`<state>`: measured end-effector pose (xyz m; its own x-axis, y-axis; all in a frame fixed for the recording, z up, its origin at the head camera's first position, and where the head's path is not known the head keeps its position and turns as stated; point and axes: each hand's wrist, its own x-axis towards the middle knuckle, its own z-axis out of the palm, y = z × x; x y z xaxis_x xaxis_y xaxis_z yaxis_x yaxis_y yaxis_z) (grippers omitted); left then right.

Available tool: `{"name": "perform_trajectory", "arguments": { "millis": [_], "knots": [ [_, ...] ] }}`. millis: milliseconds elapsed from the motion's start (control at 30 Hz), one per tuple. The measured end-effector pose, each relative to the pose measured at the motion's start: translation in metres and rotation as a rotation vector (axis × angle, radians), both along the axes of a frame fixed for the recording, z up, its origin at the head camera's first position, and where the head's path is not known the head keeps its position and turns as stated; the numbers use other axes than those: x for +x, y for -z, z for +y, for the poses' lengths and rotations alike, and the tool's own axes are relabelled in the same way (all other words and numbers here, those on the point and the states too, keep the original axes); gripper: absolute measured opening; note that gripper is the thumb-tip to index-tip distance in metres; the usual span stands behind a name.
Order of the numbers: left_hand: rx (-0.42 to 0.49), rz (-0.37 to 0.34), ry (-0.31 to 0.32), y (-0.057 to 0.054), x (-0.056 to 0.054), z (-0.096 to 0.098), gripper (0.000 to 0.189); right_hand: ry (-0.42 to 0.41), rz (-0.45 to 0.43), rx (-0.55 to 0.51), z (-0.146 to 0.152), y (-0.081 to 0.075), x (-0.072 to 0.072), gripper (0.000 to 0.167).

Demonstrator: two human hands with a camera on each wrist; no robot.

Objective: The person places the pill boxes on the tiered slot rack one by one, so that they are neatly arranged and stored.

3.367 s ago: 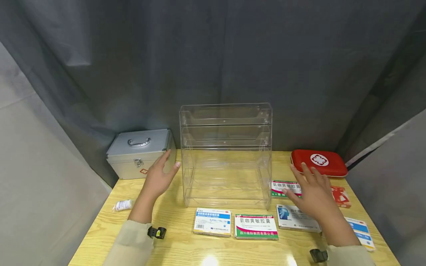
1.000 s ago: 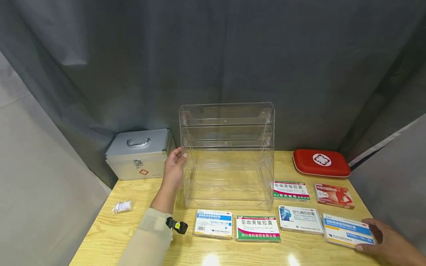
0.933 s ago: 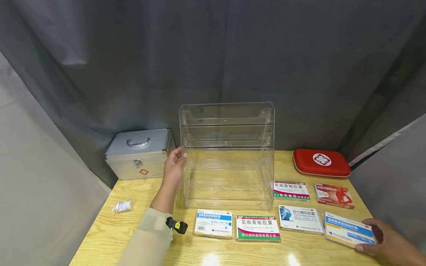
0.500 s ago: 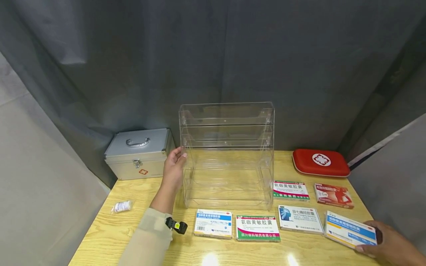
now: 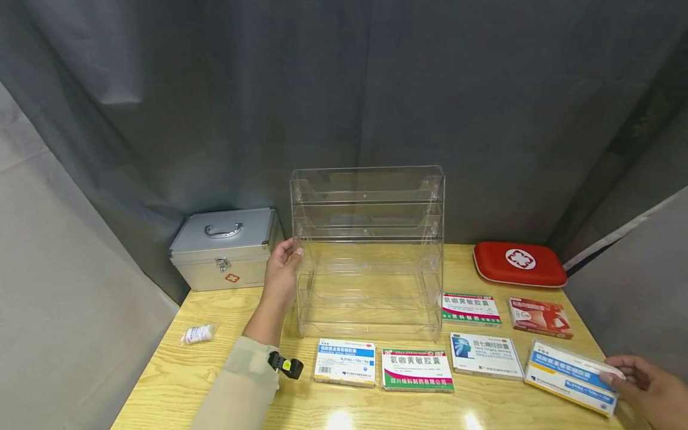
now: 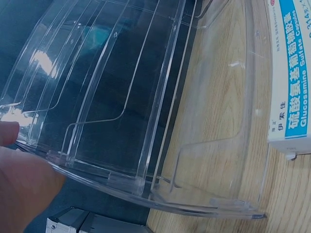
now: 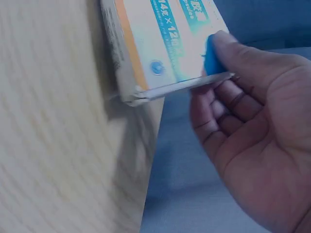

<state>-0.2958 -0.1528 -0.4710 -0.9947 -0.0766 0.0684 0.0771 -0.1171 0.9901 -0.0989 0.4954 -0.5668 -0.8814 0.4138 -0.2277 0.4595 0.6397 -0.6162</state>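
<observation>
A tiered rack of clear plastic [image 5: 366,234] stands in the middle of the table. My left hand [image 5: 280,275] holds its left side edge, thumb in front; in the left wrist view, the thumb lies against the rack's rim [image 6: 121,182]. At the table's right front, my right hand [image 5: 647,385] pinches the corner of a white, blue and yellow medicine box [image 5: 567,382]. The right wrist view has the thumb on top of this box [image 7: 165,48] and fingers beneath, with its near end tilted up off the wood.
Medicine boxes lie before the rack: a blue-white one [image 5: 344,362], a green-white one [image 5: 417,370], and a grey-white one [image 5: 486,355]. Behind are another green-white box [image 5: 471,309], a red box [image 5: 541,316] and a red case [image 5: 518,264]. A silver case [image 5: 226,251] and small white roll [image 5: 199,334] stand left.
Both hands came from hovering with spread fingers to holding the rack and the medicine box. In the last half second, the box has shifted slightly right and turned, its right end lifted.
</observation>
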Motion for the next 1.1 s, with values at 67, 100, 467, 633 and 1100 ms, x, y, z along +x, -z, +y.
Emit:
{"name": "perform_trajectory", "arguments": {
  "millis": [67, 100, 467, 633, 1100],
  "knots": [
    [0.003, 0.006, -0.003, 0.001, -0.001, 0.000, 0.046, -0.006, 0.074, -0.005, -0.005, -0.009, 0.000, 0.053],
    [0.007, 0.011, -0.003, 0.002, -0.001, 0.000, 0.045, -0.013, 0.118, -0.013, -0.007, -0.013, -0.001, 0.052],
    [0.007, 0.022, -0.009, 0.004, -0.003, 0.001, 0.042, -0.091, 0.671, -0.189, -0.066, -0.090, -0.033, 0.024],
    [0.011, 0.017, -0.001, 0.004, -0.003, 0.000, 0.043, -0.160, 0.677, -0.160, -0.115, -0.133, -0.064, 0.025],
    [0.017, 0.006, -0.024, 0.004, -0.002, -0.007, 0.045, -0.271, 0.804, -0.315, -0.258, -0.237, -0.172, 0.037]
  ]
}}
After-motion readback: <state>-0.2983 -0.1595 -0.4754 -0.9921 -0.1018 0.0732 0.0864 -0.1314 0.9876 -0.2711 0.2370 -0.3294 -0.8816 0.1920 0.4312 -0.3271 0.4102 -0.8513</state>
